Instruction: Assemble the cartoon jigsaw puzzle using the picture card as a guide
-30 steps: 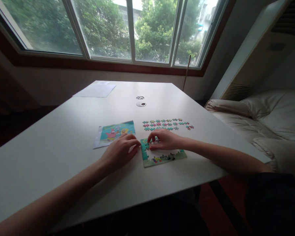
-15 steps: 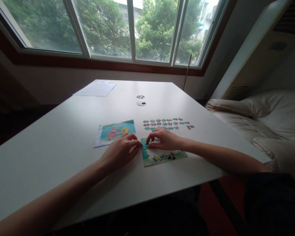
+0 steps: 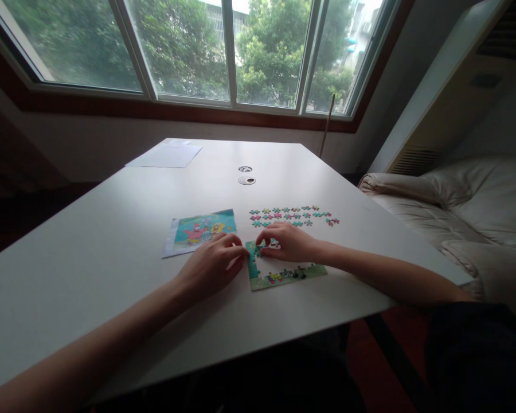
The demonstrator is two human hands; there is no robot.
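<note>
A partly built jigsaw lies flat near the table's near edge, right of its middle; only its left and near borders are filled in. The right hand rests on the jigsaw's far left corner, fingers bent and drawn close together, tips pressing down there. I cannot tell whether a piece is pinched between them. The left hand lies loosely curled on the table, holding nothing, its fingertips touching the jigsaw's left edge. Just beyond the right hand, loose pieces sit in rows toward the right edge. A printed picture lies just beyond the left hand. A sheet of paper lies at the far left corner.
</note>
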